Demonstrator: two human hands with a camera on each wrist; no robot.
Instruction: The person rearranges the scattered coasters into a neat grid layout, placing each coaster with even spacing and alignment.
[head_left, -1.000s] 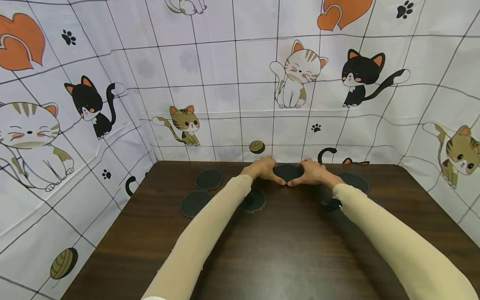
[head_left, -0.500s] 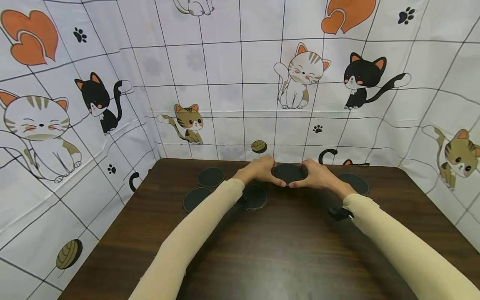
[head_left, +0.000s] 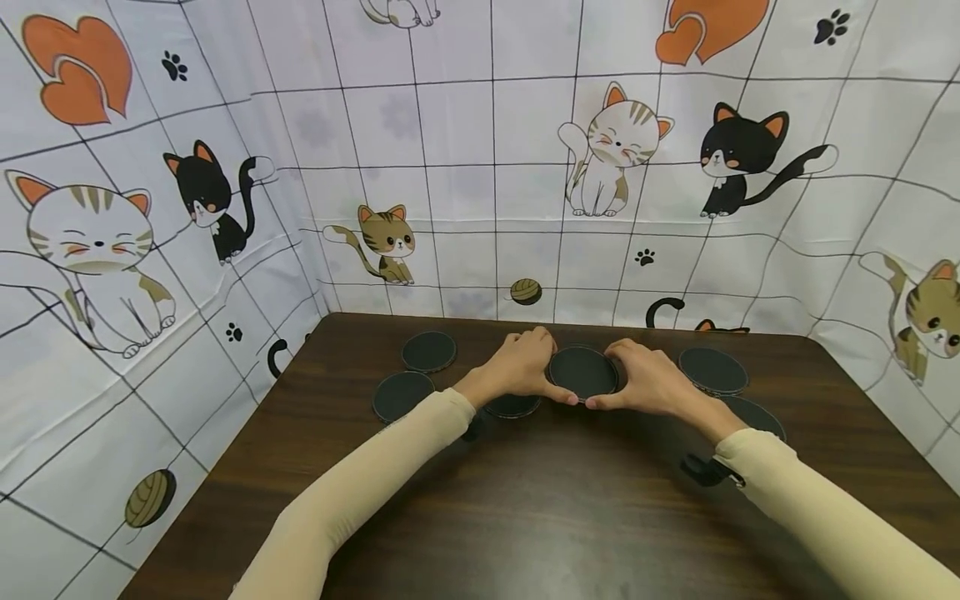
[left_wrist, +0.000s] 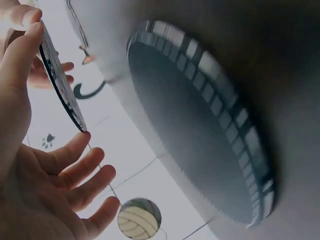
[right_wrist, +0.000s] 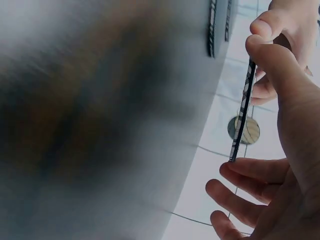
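Note:
Both hands hold one thin, dark round disc near the back of the table, one at each side. My left hand curves round its left edge and my right hand round its right, thumbs meeting at the near rim. Seen edge-on in the right wrist view, the disc has a black-and-white checkered rim and hangs above the tabletop. Thumb and index finger of each hand grip it; the other fingers spread free. Below my left wrist lies another disc, partly hidden by that hand; the left wrist view shows this checkered-edged disc large.
Two similar discs, a farther one and a nearer one, lie at the left. On the right are another disc and one partly behind my right forearm. A cat-printed white curtain borders the dark wooden table.
The held disc has come up and toward me from the table's back edge, both hands moving with it. My right forearm has shifted outward, uncovering more of a right-hand disc. The head view has turned slightly.

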